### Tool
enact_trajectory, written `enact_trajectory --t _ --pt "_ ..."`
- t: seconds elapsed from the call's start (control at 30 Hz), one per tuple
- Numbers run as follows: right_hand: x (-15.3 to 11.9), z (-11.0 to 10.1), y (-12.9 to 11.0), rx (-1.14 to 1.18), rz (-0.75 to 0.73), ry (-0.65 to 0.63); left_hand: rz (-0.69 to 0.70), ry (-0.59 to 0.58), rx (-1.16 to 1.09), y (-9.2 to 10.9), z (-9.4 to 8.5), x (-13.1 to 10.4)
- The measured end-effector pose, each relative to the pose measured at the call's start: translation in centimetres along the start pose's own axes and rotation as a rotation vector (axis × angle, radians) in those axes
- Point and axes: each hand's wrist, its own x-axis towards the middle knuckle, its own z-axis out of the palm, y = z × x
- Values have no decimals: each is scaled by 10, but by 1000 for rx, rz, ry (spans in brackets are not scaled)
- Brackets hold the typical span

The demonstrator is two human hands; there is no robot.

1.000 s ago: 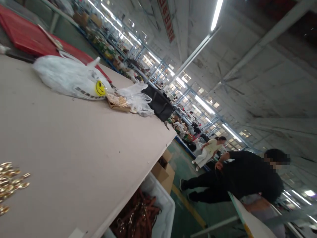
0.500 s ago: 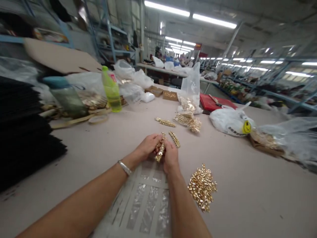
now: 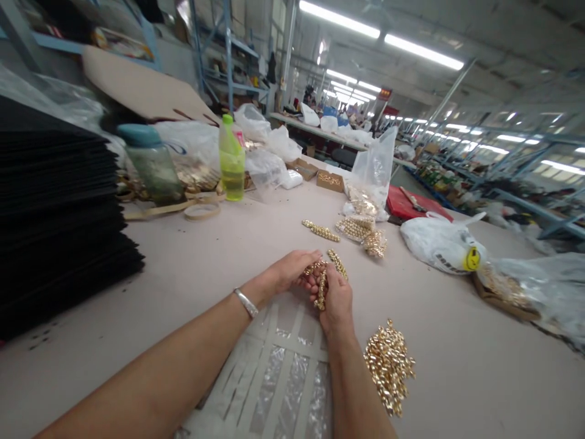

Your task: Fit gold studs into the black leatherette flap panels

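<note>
Above the near middle of a matte, pale pinkish-beige tabletop [image 3: 461, 378], a short, shiny gold-coloured chain of thick, closely set links [image 3: 322, 291] is bunched between two bare hands. Two similar knobbly lengths lie just beyond: a straight gold strip [image 3: 321, 230] and a slightly curved gold strip [image 3: 337, 263]. To the right spreads a heap of small, smooth, glossy gold links [image 3: 390, 366]. Below the wrists lies a crinkled, see-through plastic sheet crossed by dull whitish bands [image 3: 292, 378]. At far left rises a tall stack of black, rough-edged sheets [image 3: 59, 219].

The left hand [image 3: 292, 272] reaches in from the left, thumb uppermost, fingers curled under, pinching one end of the chain; a broad silver-coloured bangle [image 3: 246, 303] circles its wrist. The right hand [image 3: 339, 300] stands more upright, its thumb pressing the chain's hanging part against bent fingers.
</note>
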Motion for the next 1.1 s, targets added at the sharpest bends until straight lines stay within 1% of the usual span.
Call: enact_trajectory --t 0.07,0.27,0.33,0.43,0.6,0.73,0.8,0.9,1.0,1.1 --pt "0 -2 -1 -14 3 6 7 -15 22 2 -1 -1" --pt "0 -5 -2 -76 36 -40 70 -36 122 6 -4 -4" --pt "-1 -6 -3 -54 64 -63 85 -48 142 7 -5 -4" --pt "-2 -8 -5 29 132 -133 99 -71 153 7 -8 -3" --pt "-1 -13 -8 144 242 -253 107 -123 98 3 -8 -3" --pt "0 -16 -13 212 267 -304 92 -123 -6 0 -4 -3" --pt "2 -17 -18 259 242 -273 87 -100 -50 -2 -1 -1" --pt "7 -21 -25 312 136 -134 70 -84 -72 -4 3 1" --pt "11 -25 -31 317 14 -4 28 -114 -24 -8 10 -1" --pt "11 -26 -34 309 -86 88 7 -166 93 -10 21 -5"
